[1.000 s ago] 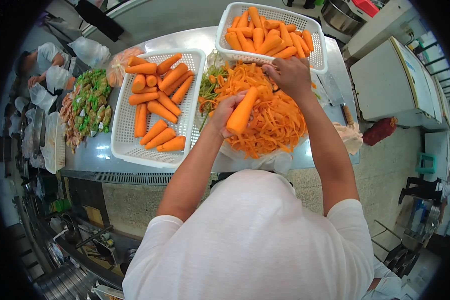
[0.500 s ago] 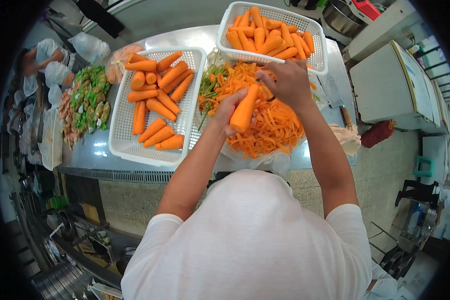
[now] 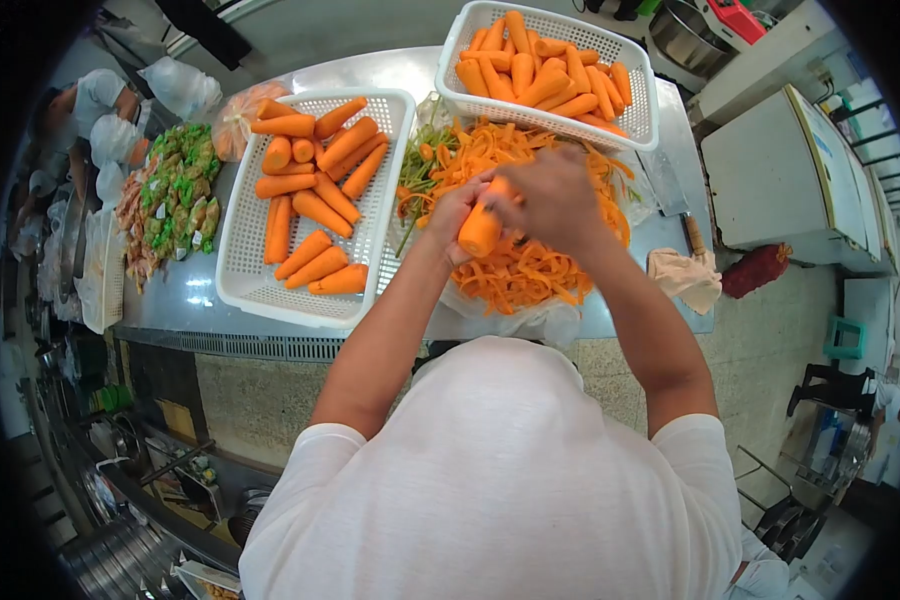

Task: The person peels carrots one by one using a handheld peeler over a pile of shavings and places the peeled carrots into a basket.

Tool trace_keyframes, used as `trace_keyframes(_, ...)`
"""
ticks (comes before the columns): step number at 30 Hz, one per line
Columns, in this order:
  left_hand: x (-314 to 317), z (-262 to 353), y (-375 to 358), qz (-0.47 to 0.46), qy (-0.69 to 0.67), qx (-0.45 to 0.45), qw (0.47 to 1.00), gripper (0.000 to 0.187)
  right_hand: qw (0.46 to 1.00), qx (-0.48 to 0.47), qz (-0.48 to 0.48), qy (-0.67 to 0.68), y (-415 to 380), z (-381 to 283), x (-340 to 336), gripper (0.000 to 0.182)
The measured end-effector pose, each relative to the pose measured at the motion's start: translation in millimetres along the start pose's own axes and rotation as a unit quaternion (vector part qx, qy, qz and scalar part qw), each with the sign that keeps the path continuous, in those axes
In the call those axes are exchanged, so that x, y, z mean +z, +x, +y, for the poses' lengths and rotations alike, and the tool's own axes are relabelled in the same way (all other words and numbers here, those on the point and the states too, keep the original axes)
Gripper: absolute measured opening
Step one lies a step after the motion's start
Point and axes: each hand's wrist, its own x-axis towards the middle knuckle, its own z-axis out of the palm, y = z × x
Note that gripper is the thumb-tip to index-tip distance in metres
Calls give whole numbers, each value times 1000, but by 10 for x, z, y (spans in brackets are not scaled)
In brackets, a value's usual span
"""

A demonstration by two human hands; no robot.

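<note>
My left hand [image 3: 452, 220] is closed around the thick end of a carrot [image 3: 481, 232], which is tilted with its lower end toward me. Over the carrot's upper part, my right hand [image 3: 558, 198] is smeared by motion. Its fingers are curled around a dark peeler, mostly hidden by the hand and blur. Beneath both hands lies a heap of orange carrot peelings [image 3: 540, 278] on clear plastic. Green carrot tops [image 3: 410, 190] stick out at the heap's left side.
White baskets of carrots stand left [image 3: 395, 150] and far right [image 3: 450, 80] on the steel table [image 3: 175, 310]. A cleaver [image 3: 665, 185] and a cloth [image 3: 685, 278] lie at right. Green-tied bags [image 3: 180, 190] are piled at left. Another person [image 3: 100, 105] is at far left.
My right hand has moved down and left, from beyond the carrot's far end to over its upper part. The left hand keeps its hold, with the carrot tipped slightly differently.
</note>
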Motion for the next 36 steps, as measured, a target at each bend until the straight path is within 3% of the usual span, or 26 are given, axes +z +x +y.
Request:
trace_keyframes(2, -275, 17, 113, -29, 33, -27, 999, 37, 993, -65, -67, 75, -40, -191, 27, 33)
trace_keyframes(4, -349, 25, 92, -57, 66, -57, 994, 38, 991, -57, -62, 104, -29, 242, 292, 34)
trace_keyframes(6, -233, 16, -21, -64, 46, -68, 995, 36, 997, 51, -29, -43, 10, 649, 336, 31)
trace_keyframes(10, -222, -20, -30, -74, 38, -35, 996, 34, 994, 97, -28, -33, 22, 591, 123, 33)
trace_keyframes(12, -234, -3, 53, -28, -11, -42, 999, 34, 999, -9, -10, 31, 5, 110, -27, 33)
trace_keyframes(13, -197, 11, 37, -28, -10, -43, 999, 34, 999, -8, -9, 30, -9, -27, -25, 33)
trace_keyframes(16, -160, 62, -37, -86, -1, -37, 996, 36, 993, -78, -43, 77, -41, -69, 82, 33)
trace_keyframes(18, -182, 78, -43, -91, 19, -51, 994, 36, 998, 33, -54, -17, -1, 451, 274, 35)
trace_keyframes(21, -209, 47, -44, -96, 27, -32, 994, 37, 986, 118, -66, -99, -50, 767, 217, 35)
trace_keyframes(26, -38, 24, -59, -24, 35, -6, 999, 35, 999, 5, -29, 18, -3, -114, -57, 32)
trace_keyframes(29, -129, 39, -3, -33, 60, -16, 998, 33, 993, -45, -64, 87, -38, -111, 102, 31)
trace_keyframes(33, -210, 53, 4, -71, 60, -69, 993, 33, 997, 61, -26, -49, 9, 577, 205, 32)
trace_keyframes(34, -178, 69, 29, -74, 62, -66, 993, 33, 991, 104, -20, -84, 75, 631, 173, 33)
trace_keyframes(36, -131, 2, 14, -67, 55, -22, 996, 32, 995, 94, -11, -41, 38, 385, 46, 34)
